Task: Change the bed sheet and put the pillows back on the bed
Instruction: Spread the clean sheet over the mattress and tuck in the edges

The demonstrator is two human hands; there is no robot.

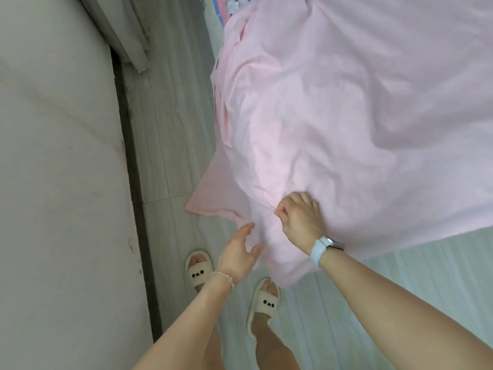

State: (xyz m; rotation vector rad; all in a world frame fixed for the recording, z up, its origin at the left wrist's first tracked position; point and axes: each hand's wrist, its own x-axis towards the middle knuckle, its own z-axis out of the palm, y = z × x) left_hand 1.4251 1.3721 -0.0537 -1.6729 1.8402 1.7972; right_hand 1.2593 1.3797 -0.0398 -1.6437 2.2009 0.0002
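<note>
Mostly we see pink: the sheet [333,108] lies rumpled over the bed and runs off the top and right edges, so we cannot tell how far it reaches. Its near corner spills over the bed's edge, one flap touching the floor [165,129] and another hanging down by our feet. Our right hand [301,217] is clenched on a gathered fold of the sheet at that corner, knuckles up; the fingertips are buried in the cloth. It wears a watch [324,247] with a pale strap. Our left hand [238,252] is relaxed, fingers loosely spread, just beside the hanging cloth (whether a fingertip touches it is hard to make out). A bracelet [222,277] circles that wrist. Below, two slippers [198,271] stand on the floor, the right one partly covered by the sheet's lowest fold. A scrap of floral fabric [237,4] peeks out at the top edge, mostly cut off. No pillows show.
</note>
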